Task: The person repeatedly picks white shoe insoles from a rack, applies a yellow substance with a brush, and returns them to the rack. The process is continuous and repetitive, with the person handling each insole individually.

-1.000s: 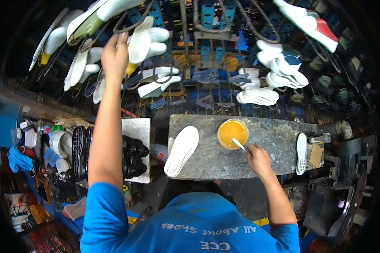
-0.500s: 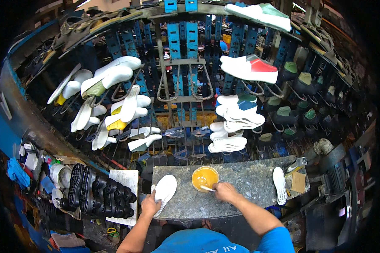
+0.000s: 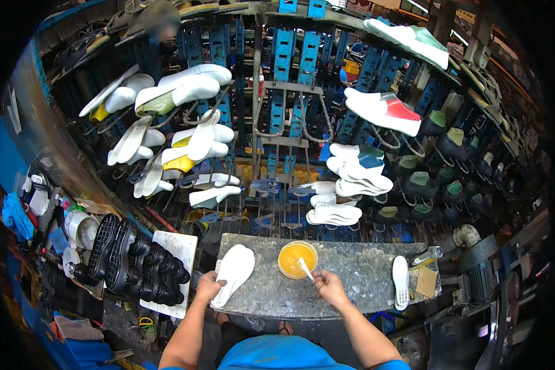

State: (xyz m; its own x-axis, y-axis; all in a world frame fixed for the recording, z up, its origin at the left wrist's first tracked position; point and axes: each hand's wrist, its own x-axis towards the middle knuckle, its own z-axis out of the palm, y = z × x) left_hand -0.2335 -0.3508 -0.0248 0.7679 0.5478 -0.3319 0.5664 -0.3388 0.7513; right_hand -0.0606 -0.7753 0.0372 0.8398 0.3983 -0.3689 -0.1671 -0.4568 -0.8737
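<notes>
Left hand (image 3: 208, 287) grips white sole (image 3: 233, 272) flat on tabletop (image 3: 351, 277); right hand (image 3: 328, 286) fingers pinch brush (image 3: 305, 269) in glue bowl (image 3: 297, 259), best loaded lightly.

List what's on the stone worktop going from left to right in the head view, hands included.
Left hand gripping the white sole → bowl of orange glue → white brush held in the right hand → second white sole → small brown pad.

The place is a shoe-making workshop. Blue racks (image 3: 302, 92) carry white soles (image 3: 351, 179) and lasted shoes (image 3: 382, 111); black soles (image 3: 129, 259) line a side board, and a stone-topped bench (image 3: 357, 277) bears a bowl of yellow glue (image 3: 297, 259).
</notes>
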